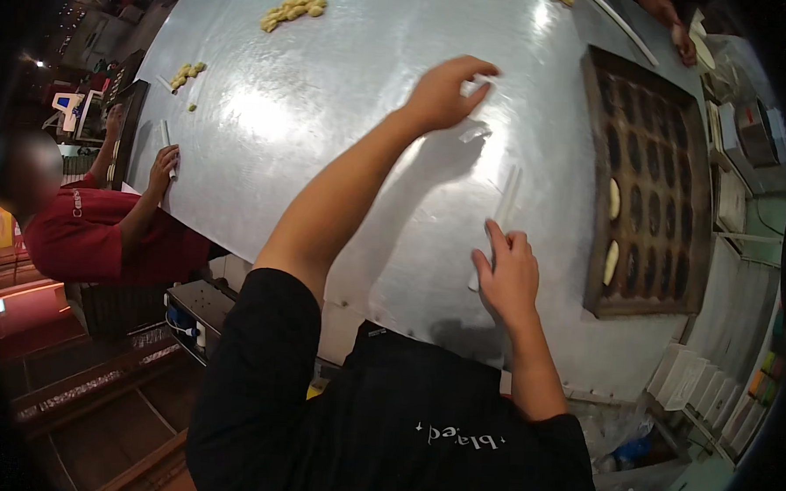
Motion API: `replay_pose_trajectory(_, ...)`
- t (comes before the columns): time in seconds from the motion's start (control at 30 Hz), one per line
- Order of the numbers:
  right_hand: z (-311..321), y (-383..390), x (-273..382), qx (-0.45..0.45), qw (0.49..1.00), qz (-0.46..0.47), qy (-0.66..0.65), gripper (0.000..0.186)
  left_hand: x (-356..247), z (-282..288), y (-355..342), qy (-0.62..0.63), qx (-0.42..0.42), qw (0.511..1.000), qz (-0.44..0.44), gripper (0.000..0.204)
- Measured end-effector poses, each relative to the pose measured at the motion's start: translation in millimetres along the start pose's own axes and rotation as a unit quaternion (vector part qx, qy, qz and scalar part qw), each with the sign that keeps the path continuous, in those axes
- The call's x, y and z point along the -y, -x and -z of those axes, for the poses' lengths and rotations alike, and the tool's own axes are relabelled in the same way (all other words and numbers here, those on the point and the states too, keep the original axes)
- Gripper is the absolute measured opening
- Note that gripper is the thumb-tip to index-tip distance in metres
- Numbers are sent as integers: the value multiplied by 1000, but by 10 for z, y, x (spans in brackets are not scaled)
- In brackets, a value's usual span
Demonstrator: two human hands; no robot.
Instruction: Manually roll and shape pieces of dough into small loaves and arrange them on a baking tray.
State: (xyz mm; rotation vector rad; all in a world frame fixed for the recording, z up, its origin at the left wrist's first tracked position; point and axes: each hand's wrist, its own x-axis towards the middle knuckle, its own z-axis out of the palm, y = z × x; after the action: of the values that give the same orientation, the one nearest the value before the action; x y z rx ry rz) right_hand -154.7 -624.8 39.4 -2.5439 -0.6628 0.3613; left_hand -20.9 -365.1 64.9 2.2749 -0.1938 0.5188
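My left hand is reached out over the shiny metal table, its fingers bent and the thumb apart from them. A pale patch shows between thumb and fingers; whether it is a thing or glare is unclear. Nearer to me, my right hand rests on a thin white rolling pin, with the thumb and forefinger at its sides. To the right lies a dark metal baking tray with rows of oval hollows. Two pale dough pieces, one farther and one nearer, lie along its left side.
Yellowish dough lumps sit at the far side, with a smaller cluster at the left. A co-worker in a red shirt handles another white rod. Another person's hand shows at the top right, near a long white rod.
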Motion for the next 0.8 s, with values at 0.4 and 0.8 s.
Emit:
replay_pose_trajectory(0.4,-482,177,225,-160,984,-60,44,32,2996,1457,-264,-202,-230,868,391,49)
replay_pose_trajectory(0.8,-449,66,344,-163,985,-45,23,30,2480,1264,89,12,-406,883,235,26)
